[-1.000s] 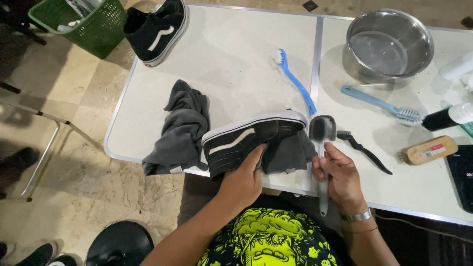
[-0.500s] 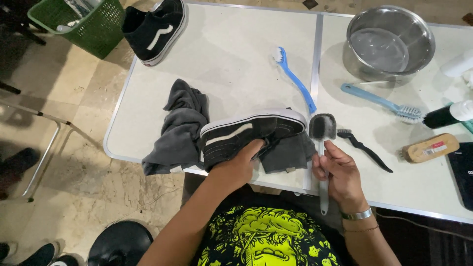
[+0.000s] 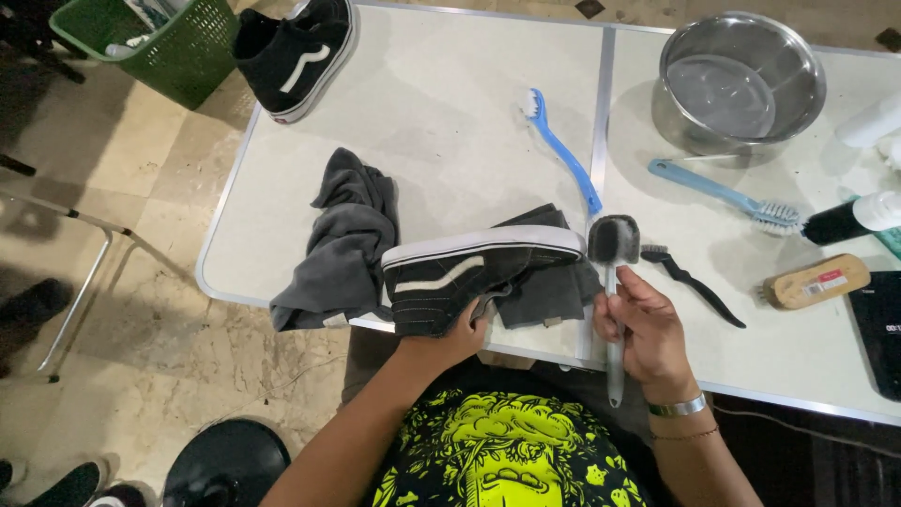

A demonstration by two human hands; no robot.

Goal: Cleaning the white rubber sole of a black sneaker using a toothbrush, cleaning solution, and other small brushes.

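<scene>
My left hand (image 3: pixel 450 340) is inside a black sneaker (image 3: pixel 469 277) with a white stripe and white sole, holding it on its side at the near edge of the white folding table (image 3: pixel 441 113). My right hand (image 3: pixel 646 329) grips the clear handle of a round grey brush (image 3: pixel 613 239), whose head sits right beside the sneaker's toe. A dark grey cloth (image 3: pixel 345 244) lies crumpled under and to the left of the shoe.
The second black sneaker (image 3: pixel 298 52) rests at the far left corner. A steel bowl (image 3: pixel 740 80) stands far right, with two blue brushes (image 3: pixel 563 150) (image 3: pixel 727 197), a small black brush (image 3: pixel 693 282), a wooden brush (image 3: pixel 813 282) and a bottle (image 3: pixel 854 218) nearby. A green basket (image 3: pixel 160 42) is on the floor.
The sneaker has tipped slightly and shifted left in my left hand. The brush head stays at the toe; my right hand has barely moved.
</scene>
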